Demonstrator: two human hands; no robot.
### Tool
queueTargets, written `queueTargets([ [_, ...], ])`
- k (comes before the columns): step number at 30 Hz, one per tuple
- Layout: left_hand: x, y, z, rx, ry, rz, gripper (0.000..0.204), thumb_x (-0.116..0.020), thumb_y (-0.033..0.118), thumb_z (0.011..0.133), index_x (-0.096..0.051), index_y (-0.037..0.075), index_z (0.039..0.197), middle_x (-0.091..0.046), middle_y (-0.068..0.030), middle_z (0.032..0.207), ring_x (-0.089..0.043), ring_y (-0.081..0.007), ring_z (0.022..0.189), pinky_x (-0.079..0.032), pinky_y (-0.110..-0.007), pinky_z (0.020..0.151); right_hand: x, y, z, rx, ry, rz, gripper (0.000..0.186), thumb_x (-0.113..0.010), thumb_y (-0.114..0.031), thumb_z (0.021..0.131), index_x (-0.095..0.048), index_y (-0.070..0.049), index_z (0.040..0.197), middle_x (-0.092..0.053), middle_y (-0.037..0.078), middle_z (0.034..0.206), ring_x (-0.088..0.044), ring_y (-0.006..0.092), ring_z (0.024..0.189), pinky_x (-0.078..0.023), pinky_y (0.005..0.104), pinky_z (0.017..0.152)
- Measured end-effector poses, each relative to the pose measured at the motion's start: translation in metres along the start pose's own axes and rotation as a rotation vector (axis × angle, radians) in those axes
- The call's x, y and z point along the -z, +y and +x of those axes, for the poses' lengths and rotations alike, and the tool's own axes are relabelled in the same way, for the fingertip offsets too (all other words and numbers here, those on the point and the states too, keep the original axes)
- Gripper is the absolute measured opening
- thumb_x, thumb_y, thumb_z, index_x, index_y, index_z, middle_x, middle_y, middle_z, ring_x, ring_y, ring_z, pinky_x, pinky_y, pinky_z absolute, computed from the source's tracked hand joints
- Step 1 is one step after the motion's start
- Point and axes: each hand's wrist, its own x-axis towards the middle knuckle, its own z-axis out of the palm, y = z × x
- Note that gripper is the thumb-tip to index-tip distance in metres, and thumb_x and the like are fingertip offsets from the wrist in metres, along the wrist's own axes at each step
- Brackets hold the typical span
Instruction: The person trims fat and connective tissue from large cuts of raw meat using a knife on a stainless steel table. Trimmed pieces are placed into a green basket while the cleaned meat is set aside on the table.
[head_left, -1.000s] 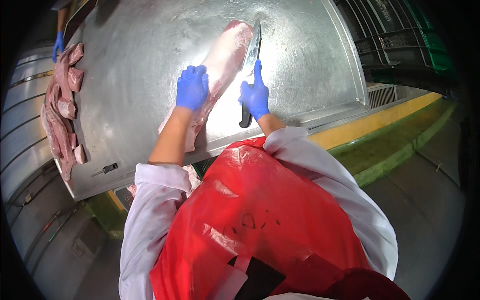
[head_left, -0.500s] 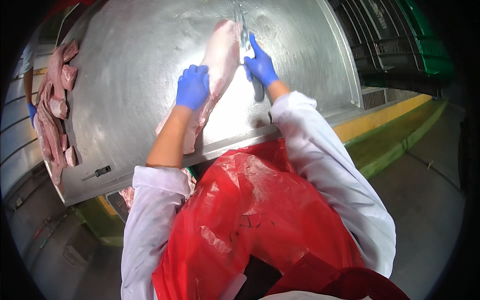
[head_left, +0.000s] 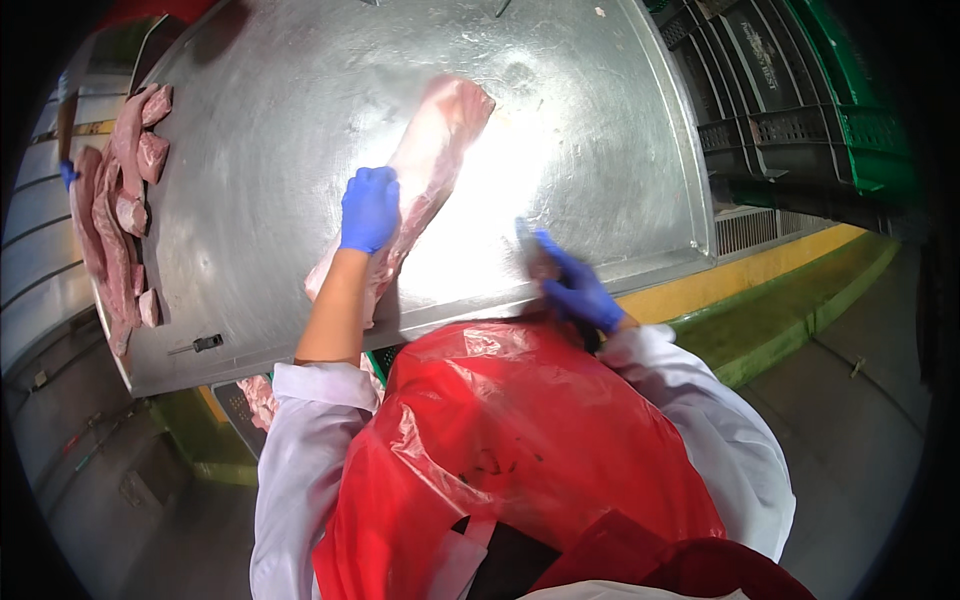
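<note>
My blue-gloved left hand (head_left: pixel 369 208) grips the left side of a long pale-pink cut of meat (head_left: pixel 440 140), fingers curled over it. The meat lies diagonally on the steel table (head_left: pixel 240 170), its near end partly behind my left forearm. My blue-gloved right hand (head_left: pixel 582 287) is at the table's near edge, right of the meat and apart from it, closed on a knife (head_left: pixel 533 250), which is smeared by motion, its blade hard to make out.
Several meat pieces (head_left: pixel 130 220) line the table's left side. A small black-handled metal tool (head_left: pixel 206 342) lies at the near-left. Black and green crates (head_left: pixel 780 100) stand at right. A co-worker's gloved hand (head_left: pixel 68 173) is at far left. Meat (head_left: pixel 258 400) shows below the table.
My right hand with the knife has come down and rightward from beside the meat's far end to the near edge. My left hand and the meat's far end sit lower in view.
</note>
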Motion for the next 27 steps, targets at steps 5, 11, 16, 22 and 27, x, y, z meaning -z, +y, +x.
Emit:
queueTargets([
  [5, -0.026, 0.038, 0.036, 0.131, 0.399, 0.006, 0.046, -0.074, 0.035, 0.077, -0.063, -0.003, 0.102, -0.064, -0.0209, 0.096, -0.063, -0.0382, 0.092, -0.051, -0.047, 0.083, 0.143, -0.039, 0.043, -0.214, 0.109, 0.292, 0.077, -0.056, 0.0, 0.096, -0.023, -0.025, 0.161, -0.061, 0.002, 0.076, -0.051, 0.0058, 0.053, -0.049, 0.0233, 0.05],
  [11, -0.054, 0.125, 0.154, 0.385, -0.003, 0.119, 0.047, -0.073, 0.04, 0.082, -0.069, 0.0, 0.106, -0.07, -0.0239, 0.098, -0.068, -0.0387, 0.09, -0.053, -0.048, 0.086, 0.148, 0.003, 0.16, -0.032, 0.235, 0.285, 0.077, -0.055, -0.006, 0.098, -0.018, -0.028, 0.162, -0.061, 0.003, 0.071, -0.056, 0.0105, 0.051, -0.052, 0.028, 0.05],
  [16, -0.052, 0.094, 0.156, 0.465, -0.032, -0.06, 0.024, -0.069, 0.022, 0.086, -0.07, -0.001, 0.092, -0.07, -0.0169, 0.078, -0.067, -0.0256, 0.069, -0.053, -0.039, 0.068, 0.085, -0.006, 0.224, 0.027, 0.183, -0.04, 0.084, -0.064, -0.026, 0.094, -0.015, -0.028, 0.162, -0.072, 0.015, 0.106, -0.073, 0.0209, 0.082, -0.058, 0.034, 0.076],
  [22, -0.042, 0.108, 0.154, 0.638, -0.043, -0.368, 0.017, -0.071, 0.016, 0.088, -0.07, -0.001, 0.083, -0.065, -0.0036, 0.071, -0.057, -0.0101, 0.064, -0.047, -0.03, 0.059, 0.043, -0.027, 0.262, -0.033, -0.108, 0.083, 0.079, -0.057, -0.02, 0.096, -0.014, -0.028, 0.161, -0.068, 0.026, 0.115, -0.07, 0.0277, 0.06, -0.06, 0.0394, 0.064],
  [27, -0.038, 0.103, 0.143, 0.656, -0.016, -0.407, 0.017, -0.072, 0.016, 0.088, -0.07, -0.001, 0.083, -0.063, -0.0018, 0.07, -0.055, -0.009, 0.063, -0.045, -0.028, 0.058, 0.047, 0.014, 0.171, 0.082, -0.224, -0.013, 0.081, -0.057, -0.016, 0.093, -0.016, -0.026, 0.161, -0.065, 0.028, 0.121, -0.071, 0.0334, 0.065, -0.06, 0.0445, 0.07],
])
